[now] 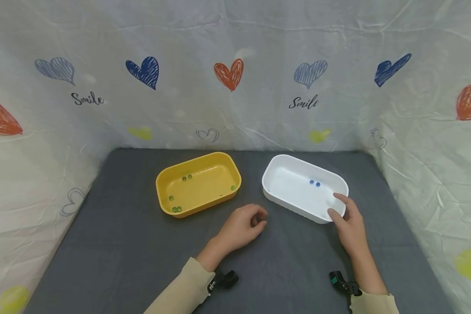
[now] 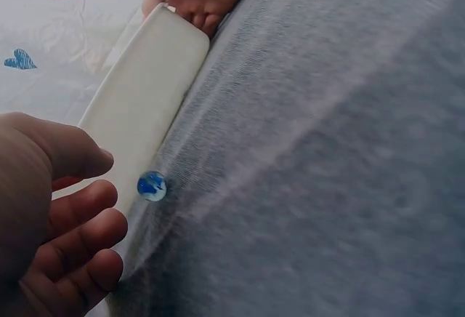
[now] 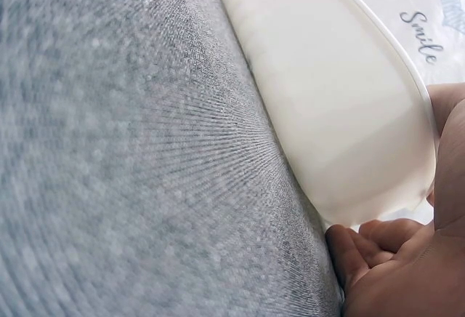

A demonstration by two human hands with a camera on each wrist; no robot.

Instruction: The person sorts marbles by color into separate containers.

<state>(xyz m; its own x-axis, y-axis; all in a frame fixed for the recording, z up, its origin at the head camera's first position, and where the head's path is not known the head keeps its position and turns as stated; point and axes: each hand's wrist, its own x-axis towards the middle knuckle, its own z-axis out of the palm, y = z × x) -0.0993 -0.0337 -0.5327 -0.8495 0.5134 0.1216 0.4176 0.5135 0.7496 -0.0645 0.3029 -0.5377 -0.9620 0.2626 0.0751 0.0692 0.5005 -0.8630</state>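
My right hand (image 1: 353,226) grips the right end of a white tray (image 1: 290,181), thumb and forefinger over the rim; the right wrist view shows other fingers curled against its outer end. Two blue marbles (image 1: 315,182) lie inside the tray. Between the yellow tray (image 1: 202,196) and the white one, my left hand (image 1: 239,226) hovers with loosely curled fingers. In the left wrist view, a clear marble with blue swirls (image 2: 152,186) appears just beyond the fingertips, apart from them. Whether that marble rests on the cloth cannot be told. The head view does not show it.
Several green marbles (image 1: 176,209) lie scattered in the yellow tray. Dark grey cloth (image 1: 121,244) covers the table under both trays. A pale curtain (image 1: 259,117) printed with hearts rises behind and on both sides.
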